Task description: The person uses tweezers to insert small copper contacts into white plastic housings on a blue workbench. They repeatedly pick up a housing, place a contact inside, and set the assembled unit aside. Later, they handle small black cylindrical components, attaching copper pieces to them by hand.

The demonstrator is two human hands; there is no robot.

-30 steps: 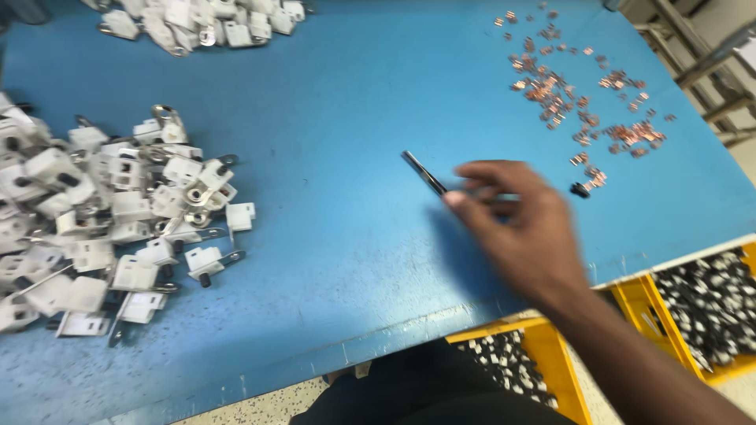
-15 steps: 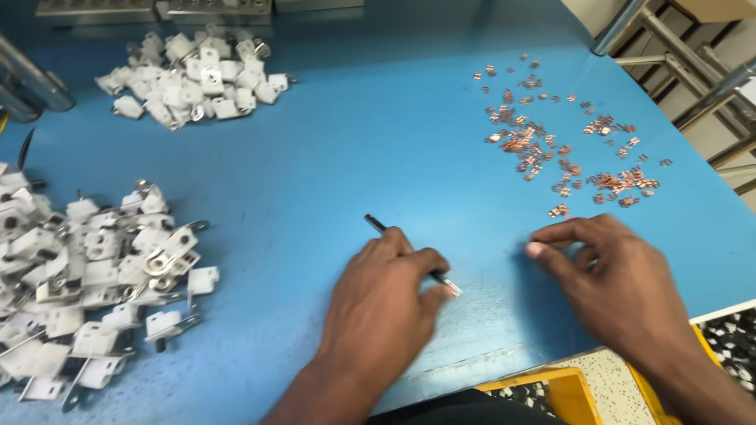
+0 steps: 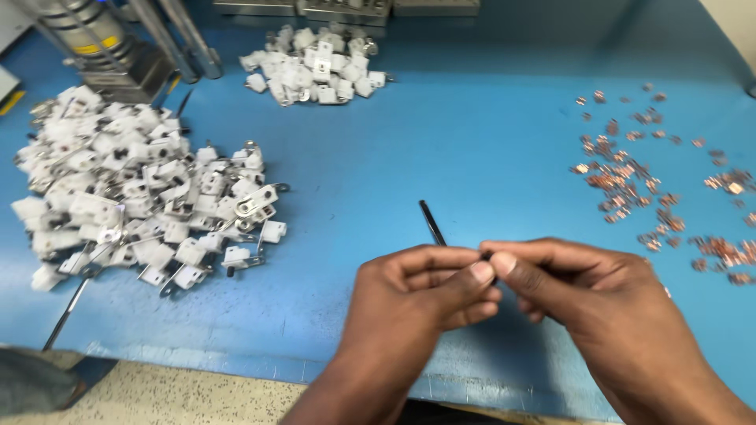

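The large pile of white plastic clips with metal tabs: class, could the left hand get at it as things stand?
Probably yes. The large pile of white plastic clips with metal tabs lies to the left hand's own side across bare blue table, nothing between. The hand, though, is pinching a thin dark tool.

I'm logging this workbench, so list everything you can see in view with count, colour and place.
table: one, blue, fills the view.
large pile of clips: too many to count, white plastic with silver metal, left side.
small pile of clips: many, white and silver, far middle.
copper pieces: many, small, reddish, scattered at right.
machine base with posts: one, grey metal, far left corner.
thin rod: one, silver, near left edge.
slim tool: one, black, centre, held by the hands.
left hand: one, pinching the tool.
right hand: one, fingertips meeting the left hand's.
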